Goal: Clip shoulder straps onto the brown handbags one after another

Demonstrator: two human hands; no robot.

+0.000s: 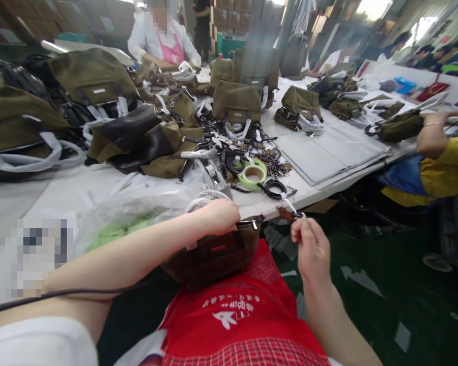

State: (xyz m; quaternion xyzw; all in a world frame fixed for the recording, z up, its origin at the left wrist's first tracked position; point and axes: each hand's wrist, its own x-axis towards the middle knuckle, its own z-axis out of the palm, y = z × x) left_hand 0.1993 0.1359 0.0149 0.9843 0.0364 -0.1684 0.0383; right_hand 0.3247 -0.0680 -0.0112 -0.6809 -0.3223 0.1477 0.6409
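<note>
A dark brown bag [213,256] rests on my lap against the table edge, above my red apron [248,310]. My left hand [217,216] is closed over the bag's top rim near a white-wrapped handle [204,201]. My right hand [309,244] is held up to the right of the bag, its fingers pinched on a small brown strap piece with a metal clip [290,214]. A narrow strap runs from the bag's top corner toward that pinch.
The white table [328,152] carries several olive bags [236,101], black straps, a green tape roll [253,174] and a clear plastic bag [137,208]. One person works at the far side; a yellow-sleeved arm [442,152] reaches in from the right. Dark floor lies at right.
</note>
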